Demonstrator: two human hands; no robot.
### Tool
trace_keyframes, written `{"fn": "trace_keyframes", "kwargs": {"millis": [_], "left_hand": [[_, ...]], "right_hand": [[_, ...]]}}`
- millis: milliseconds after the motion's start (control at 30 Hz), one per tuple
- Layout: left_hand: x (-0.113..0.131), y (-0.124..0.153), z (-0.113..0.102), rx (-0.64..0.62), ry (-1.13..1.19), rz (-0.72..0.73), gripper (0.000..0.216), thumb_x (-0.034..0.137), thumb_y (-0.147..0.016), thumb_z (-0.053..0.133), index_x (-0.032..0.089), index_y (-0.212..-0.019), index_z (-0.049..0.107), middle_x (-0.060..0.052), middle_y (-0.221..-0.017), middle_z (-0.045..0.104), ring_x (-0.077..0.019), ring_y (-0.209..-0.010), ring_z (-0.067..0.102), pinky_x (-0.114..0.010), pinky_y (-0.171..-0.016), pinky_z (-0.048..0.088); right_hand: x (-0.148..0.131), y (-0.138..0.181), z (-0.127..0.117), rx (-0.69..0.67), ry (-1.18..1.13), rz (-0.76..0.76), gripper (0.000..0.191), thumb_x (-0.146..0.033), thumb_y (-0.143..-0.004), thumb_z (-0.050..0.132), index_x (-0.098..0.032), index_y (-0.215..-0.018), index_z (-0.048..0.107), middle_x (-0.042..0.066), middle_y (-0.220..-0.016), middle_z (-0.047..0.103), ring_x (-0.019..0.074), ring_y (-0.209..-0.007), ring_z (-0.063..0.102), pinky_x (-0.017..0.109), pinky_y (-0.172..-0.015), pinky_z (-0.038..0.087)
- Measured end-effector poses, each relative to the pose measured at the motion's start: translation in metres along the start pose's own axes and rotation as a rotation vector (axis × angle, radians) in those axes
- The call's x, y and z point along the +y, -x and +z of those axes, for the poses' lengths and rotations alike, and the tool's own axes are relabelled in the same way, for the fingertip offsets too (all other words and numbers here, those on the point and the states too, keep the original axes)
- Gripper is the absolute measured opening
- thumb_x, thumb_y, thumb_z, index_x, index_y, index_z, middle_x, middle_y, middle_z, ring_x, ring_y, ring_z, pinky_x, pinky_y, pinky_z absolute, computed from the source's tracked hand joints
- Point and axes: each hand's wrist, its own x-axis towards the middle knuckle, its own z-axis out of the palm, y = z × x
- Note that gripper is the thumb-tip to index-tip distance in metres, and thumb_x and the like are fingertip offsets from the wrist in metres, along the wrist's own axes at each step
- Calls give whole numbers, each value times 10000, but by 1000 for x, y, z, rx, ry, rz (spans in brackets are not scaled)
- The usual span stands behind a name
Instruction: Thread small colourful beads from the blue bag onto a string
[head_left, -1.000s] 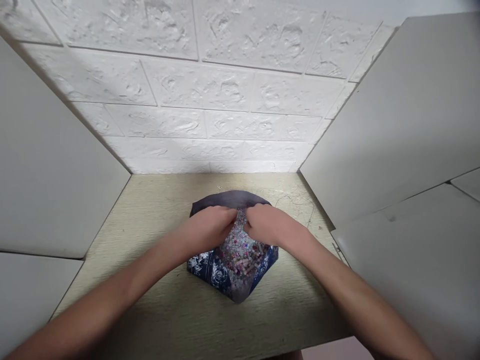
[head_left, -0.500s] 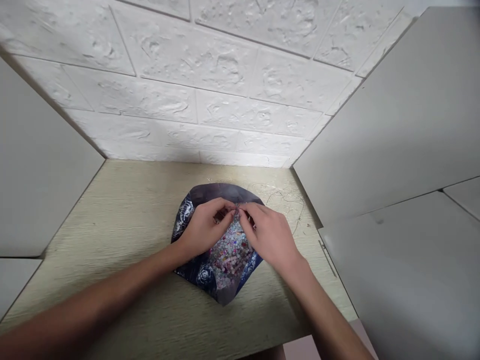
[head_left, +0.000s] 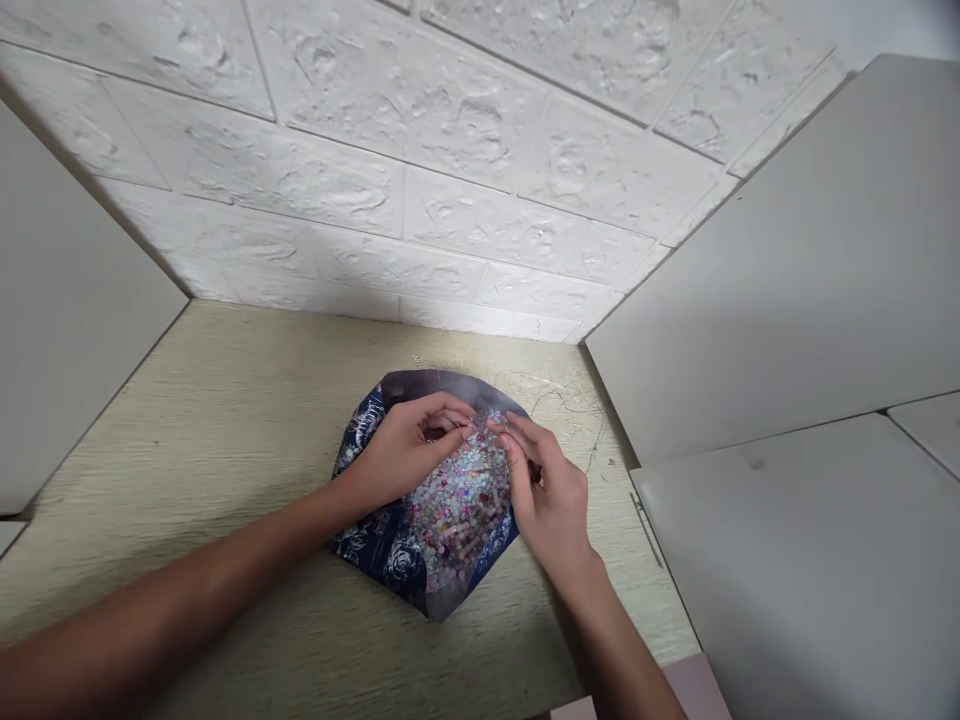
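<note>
Pale worktop [head_left: 225,420]; beads [head_left: 457,505] in blue wrap [head_left: 375,545] lie under the fingers [head_left: 516,465].
Left hand [head_left: 405,455] and right hand [head_left: 551,500] have drawn slightly apart, fingertips bunched; cannot tell what they hold.

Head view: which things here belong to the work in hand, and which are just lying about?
In hand: left hand and right hand, both at the far end of the bead pile; the blue patterned sheet under it.
Lying about: loose thin strands on the wooden table; a thin metal strip by the right panel.
</note>
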Motion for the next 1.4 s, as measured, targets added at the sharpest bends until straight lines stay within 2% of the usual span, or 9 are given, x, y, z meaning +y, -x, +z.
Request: {"fn": "trace_keyframes", "kwargs": {"millis": [167, 333, 567, 733, 833, 933, 1133, 1233, 1400], "left_hand": [[3, 0, -1, -13, 24, -54, 146, 238, -778, 672, 134, -878, 689, -44, -768, 716, -136, -682, 658, -256, -643, 556], [5, -1, -4, -29, 8, 12, 133, 240, -796, 656, 152, -876, 715, -31, -750, 707, -112, -627, 629, -235, -613, 538], [3, -1, -5, -56, 50, -43, 144, 251, -787, 675, 160, -887, 724, -27, -735, 714, -130, -690, 650, -235, -653, 523], [2, -2, -5, -54, 90, -82, 134, 238, -774, 689, 168, -880, 731, -21, -755, 724, -122, -699, 651, -226, -666, 518], [2, -3, -6, -52, 95, -89, 130, 237, -773, 691, 170, -877, 732, -13, -728, 717, -120, -693, 649, -221, -663, 515], [3, -3, -5, -56, 98, -101, 126, 241, -761, 704, 175, -863, 737, -15, -748, 725, -122, -690, 653, -214, -642, 514], [5, -4, -4, -57, 128, -106, 113, 227, -746, 712, 176, -843, 742, -12, -752, 728, -121, -692, 656, -207, -647, 525], [5, -4, -4, -70, 132, -120, 122, 229, -753, 709, 175, -858, 739, -13, -773, 730, -118, -709, 658, -203, -662, 526], [3, -2, -5, -90, 162, -138, 122, 224, -756, 713, 174, -865, 732, -8, -795, 733, -108, -735, 660, -191, -689, 521]], "right_hand": [[2, -1, 2, 32, 50, -77, 157, -148, -904, 519, -182, -1014, 625, 45, -938, 725, 143, -842, 679, 272, -776, 546], [2, -2, 3, 63, 58, -88, 91, -190, -880, 573, -180, -945, 637, 15, -783, 701, 113, -631, 622, 243, -601, 517], [3, -2, 3, 44, 11, -59, 165, -177, -906, 531, -204, -1041, 622, 40, -953, 733, 153, -845, 698, 271, -735, 578], [5, -1, 5, 87, -6, -164, 313, -93, -882, 540, -202, -1168, 605, 45, -1089, 716, 164, -965, 690, 305, -857, 580], [7, -1, 5, 84, 43, -192, 308, -77, -878, 536, -218, -1137, 621, 36, -1059, 724, 164, -937, 694, 305, -834, 583], [6, -2, 5, 118, 71, -202, 265, -87, -857, 575, -226, -1076, 631, 24, -939, 732, 145, -800, 689, 284, -730, 584], [7, -2, 8, 163, 83, -166, 225, -91, -824, 620, -215, -1010, 650, -6, -682, 592, 98, -538, 480, 248, -512, 460], [9, -1, 10, 185, 100, -197, 271, -75, -818, 618, -207, -1050, 656, -11, -669, 578, 88, -515, 424, 238, -486, 415], [11, 0, 10, 189, 119, -237, 342, -40, -790, 641, -193, -1095, 658, 5, -714, 613, 87, -542, 458, 233, -496, 415]]}}
